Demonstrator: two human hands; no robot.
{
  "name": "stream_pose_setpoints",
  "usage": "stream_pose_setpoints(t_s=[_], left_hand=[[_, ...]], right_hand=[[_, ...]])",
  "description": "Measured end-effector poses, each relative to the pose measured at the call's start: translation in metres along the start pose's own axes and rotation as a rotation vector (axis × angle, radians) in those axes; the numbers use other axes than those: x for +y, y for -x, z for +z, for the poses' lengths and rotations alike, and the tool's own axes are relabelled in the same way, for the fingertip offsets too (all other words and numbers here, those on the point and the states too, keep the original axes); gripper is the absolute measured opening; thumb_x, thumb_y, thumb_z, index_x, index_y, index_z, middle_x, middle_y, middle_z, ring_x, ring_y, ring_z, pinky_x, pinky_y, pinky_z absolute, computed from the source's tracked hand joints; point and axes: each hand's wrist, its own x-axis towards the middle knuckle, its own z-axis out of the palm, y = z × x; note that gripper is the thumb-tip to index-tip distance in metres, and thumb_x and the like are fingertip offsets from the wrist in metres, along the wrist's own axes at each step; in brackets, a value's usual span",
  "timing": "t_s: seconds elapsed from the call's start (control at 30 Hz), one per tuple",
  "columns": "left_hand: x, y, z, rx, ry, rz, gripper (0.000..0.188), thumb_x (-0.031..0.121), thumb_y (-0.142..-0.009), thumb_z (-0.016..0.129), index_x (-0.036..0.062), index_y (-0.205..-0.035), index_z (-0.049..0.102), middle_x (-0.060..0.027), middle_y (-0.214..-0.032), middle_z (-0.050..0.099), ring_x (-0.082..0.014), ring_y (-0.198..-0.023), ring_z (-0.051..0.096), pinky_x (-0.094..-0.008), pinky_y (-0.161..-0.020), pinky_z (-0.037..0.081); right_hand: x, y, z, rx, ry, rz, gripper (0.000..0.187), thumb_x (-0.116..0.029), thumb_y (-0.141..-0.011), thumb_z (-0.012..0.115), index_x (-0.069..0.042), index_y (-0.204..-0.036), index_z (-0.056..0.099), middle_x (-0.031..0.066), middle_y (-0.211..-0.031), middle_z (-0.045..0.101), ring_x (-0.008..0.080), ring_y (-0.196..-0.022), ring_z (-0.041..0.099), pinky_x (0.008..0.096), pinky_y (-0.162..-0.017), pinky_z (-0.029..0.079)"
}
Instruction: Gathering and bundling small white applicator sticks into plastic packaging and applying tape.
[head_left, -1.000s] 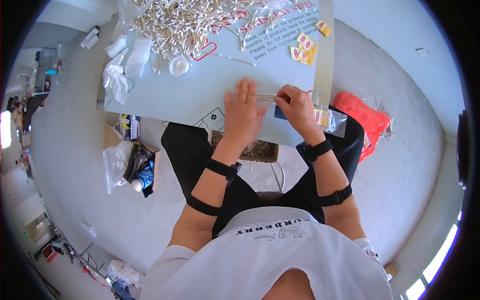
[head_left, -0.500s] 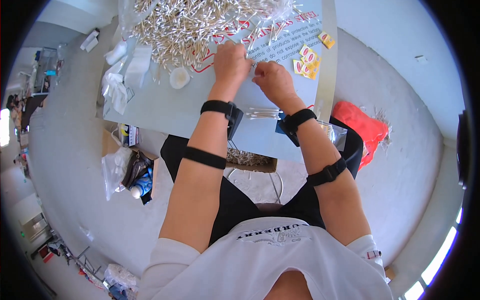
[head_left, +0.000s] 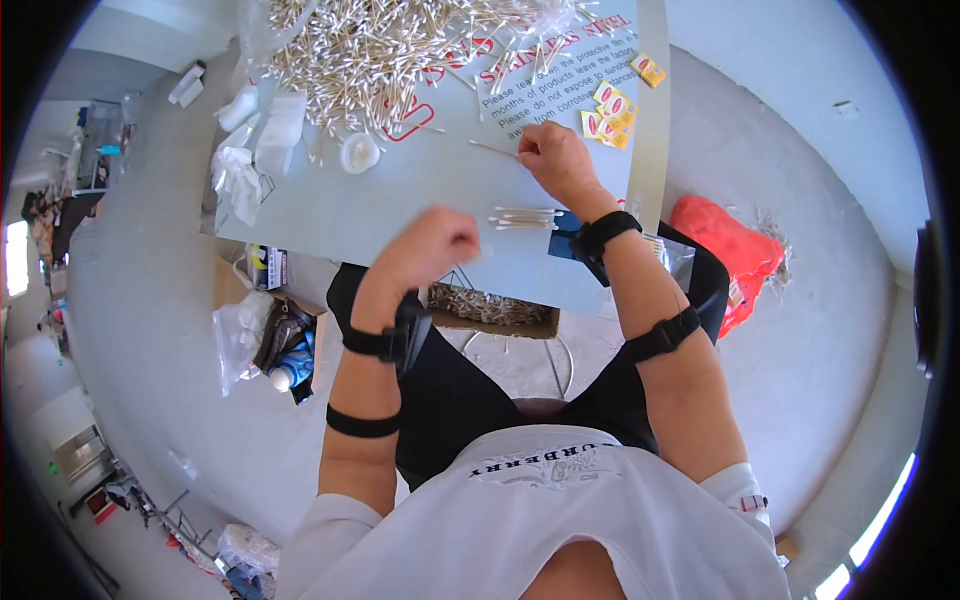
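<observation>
My right hand [head_left: 560, 165] is closed on a cotton swab [head_left: 492, 148], whose stick and white tip point out to the left over the table. My left hand [head_left: 432, 245] is above the table's front edge, its fingers smeared by motion; whether anything is in them does not show. Between the hands and a little nearer to me lies a small row of cotton swabs [head_left: 525, 217], side by side. A large heap of loose cotton swabs [head_left: 350, 65] covers the far left of the table.
Yellow packets [head_left: 612, 120] lie at the table's right. A round white tub [head_left: 360, 153] and white plastic bags [head_left: 238, 180] sit on the left. Under the front edge stands a cardboard box [head_left: 490, 328] of swabs. A red bag [head_left: 725, 250] is on the floor at right.
My left hand has come back from beside the heap toward me and to the left, to the table's front edge. My right hand stays near its place, a swab now showing in it.
</observation>
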Motion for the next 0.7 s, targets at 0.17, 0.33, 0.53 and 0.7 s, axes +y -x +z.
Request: stream_pose_setpoints(t_s=[0.17, 0.33, 0.53, 0.7], left_hand=[[-0.023, -0.019, 0.015, 0.241, -0.059, -0.016, 0.012, 0.01, -0.076, 0.064, -0.0013, -0.073, 0.062, -0.0164, -0.065, 0.063, -0.0312, -0.06, 0.06, -0.0366, -0.06, 0.047], [-0.01, -0.103, 0.009, 0.647, -0.199, 0.012, 0.016, 0.016, -0.077, 0.068, 0.0017, -0.077, 0.063, -0.0155, -0.073, 0.064, -0.0346, -0.071, 0.062, -0.043, -0.064, 0.048], [-0.007, -0.14, 0.004, 0.845, -0.568, -0.027, 0.018, 0.018, -0.075, 0.069, 0.0021, -0.08, 0.062, -0.016, -0.081, 0.063, -0.0354, -0.08, 0.061, -0.0463, -0.068, 0.05], [-0.018, -0.134, 0.0, 0.757, -0.537, -0.127, 0.005, 0.006, -0.074, 0.062, 0.0019, -0.076, 0.061, -0.0162, -0.079, 0.063, -0.0362, -0.077, 0.06, -0.0455, -0.066, 0.049]], right_hand=[[-0.008, -0.01, -0.005, -0.091, -0.051, 0.064, 0.009, -0.013, -0.075, 0.061, -0.005, -0.075, 0.065, 0.0161, -0.079, 0.066, 0.0351, -0.078, 0.063, 0.0418, -0.07, 0.051], [-0.013, -0.05, -0.001, 0.122, -0.093, 0.247, 0.029, -0.03, -0.074, 0.067, -0.002, -0.078, 0.067, 0.0196, -0.082, 0.067, 0.0368, -0.077, 0.065, 0.0436, -0.069, 0.052], [-0.036, -0.087, 0.008, 0.146, 0.149, 0.308, 0.037, -0.038, -0.075, 0.066, -0.002, -0.081, 0.068, 0.0181, -0.085, 0.069, 0.0355, -0.08, 0.067, 0.0429, -0.073, 0.053], [-0.032, -0.089, 0.006, 0.145, 0.177, 0.356, 0.026, -0.024, -0.076, 0.061, -0.001, -0.086, 0.069, 0.0183, -0.09, 0.069, 0.0353, -0.086, 0.067, 0.0427, -0.077, 0.053]])
